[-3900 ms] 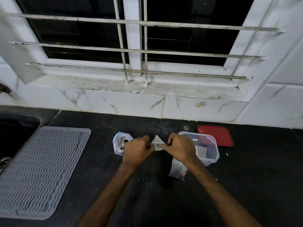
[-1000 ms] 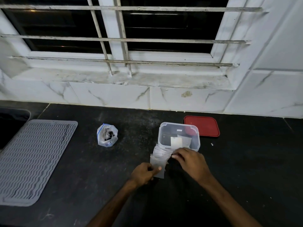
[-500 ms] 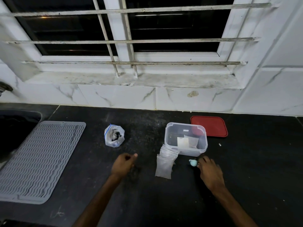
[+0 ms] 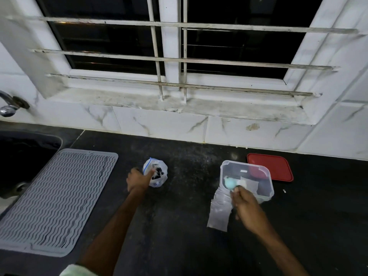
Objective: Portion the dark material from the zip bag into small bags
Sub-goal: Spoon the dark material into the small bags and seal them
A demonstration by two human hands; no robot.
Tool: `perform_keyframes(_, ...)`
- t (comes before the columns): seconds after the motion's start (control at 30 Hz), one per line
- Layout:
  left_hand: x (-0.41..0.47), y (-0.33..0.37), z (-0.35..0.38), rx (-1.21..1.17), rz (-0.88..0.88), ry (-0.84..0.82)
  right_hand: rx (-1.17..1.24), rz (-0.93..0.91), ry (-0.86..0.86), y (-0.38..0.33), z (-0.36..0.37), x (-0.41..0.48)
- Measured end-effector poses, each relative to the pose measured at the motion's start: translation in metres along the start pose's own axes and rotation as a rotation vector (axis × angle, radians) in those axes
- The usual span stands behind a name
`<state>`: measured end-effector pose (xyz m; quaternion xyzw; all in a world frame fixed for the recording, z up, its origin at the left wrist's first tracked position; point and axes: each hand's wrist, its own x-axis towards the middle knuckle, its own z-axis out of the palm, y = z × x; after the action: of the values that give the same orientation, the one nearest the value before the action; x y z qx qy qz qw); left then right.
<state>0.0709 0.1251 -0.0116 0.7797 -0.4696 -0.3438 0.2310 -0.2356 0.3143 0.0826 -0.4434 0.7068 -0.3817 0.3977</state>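
At a black bench (image 4: pixel 179 232) under a barred window (image 4: pixel 171 46). Left hand (image 4: pixel 138 180) stretched to the zip bag (image 4: pixel 159 183), at 1 o'clock of that hand, near the bench's middle. A fingertip on the bag's rim at its 9 o'clock side. Blurred there, so cannot tell whether gripping or only touching. Bag upright and bunched, mouth open, blue zip strip along the rim. Inside it, dark material (image 4: pixel 158 173).

Right hand (image 4: pixel 247 208) pinching a pale blue scoop (image 4: pixel 230 183) by the handle, fingers curled round it. Scoop bowl showing against the left side of a clear tub (image 4: pixel 246 163), at 3 o'clock of the zip bag and well apart from it. In the tub, a few pale slips or bags, too unclear to tell which.

Small bags (image 4: pixel 219 214) in a flat stack on the bench at 7 o'clock of the tub, top edge against its near wall, just beside the right hand at its 9 o'clock. Red lid (image 4: pixel 275 169) flat on the bench at 1 o'clock of the tub, close behind it.

Grey ribbed mat (image 4: pixel 53 200) at 9 o'clock of the zip bag, apart from it. Sink (image 4: pixel 23 156) at 10 o'clock of the mat, tap (image 4: pixel 8 109) above on the tiled wall. Pale green sleeve (image 4: pixel 75 272) on the left arm at the bottom edge.
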Motion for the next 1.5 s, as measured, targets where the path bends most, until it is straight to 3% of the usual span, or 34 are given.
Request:
perform_keyframes(0.3, 0.028, 0.011, 0.004, 0.116, 0.014, -0.117, -0.311, 0.132, -0.237, -0.062, 0.145, 0.046)
perform_keyframes(0.47, 0.039, 0.008, 0.004, 0.166, 0.012, -0.136, -0.4, 0.176, -0.194, -0.054, 0.181, 0.104)
perform_keyframes(0.57, 0.052, 0.0, 0.008, 0.153, 0.042, -0.229, -0.332, 0.252, -0.12, -0.042, 0.197, 0.136)
perform_keyframes(0.7, 0.055, -0.002, 0.006, 0.044, 0.095, -0.318, -0.321, 0.231, -0.179, -0.034, 0.218, 0.158)
perform_keyframes(1.03, 0.035, 0.003, 0.006, -0.174, 0.276, -0.2, -0.258, -0.017, -0.163, -0.033, 0.203, 0.162)
perform_keyframes(1.17, 0.026, 0.012, 0.01, -0.177, 0.383, -0.242, -0.3, -0.053, -0.133, -0.041, 0.187, 0.16)
perform_keyframes(1.33, 0.016, 0.017, 0.006, -0.144, 0.385, -0.376, -0.439, -0.138, -0.09, -0.05, 0.171, 0.15)
perform_keyframes(1.5, 0.008, 0.019, -0.001, -0.133, 0.429, -0.345, -0.478, -0.167, -0.076, -0.055, 0.17, 0.139)
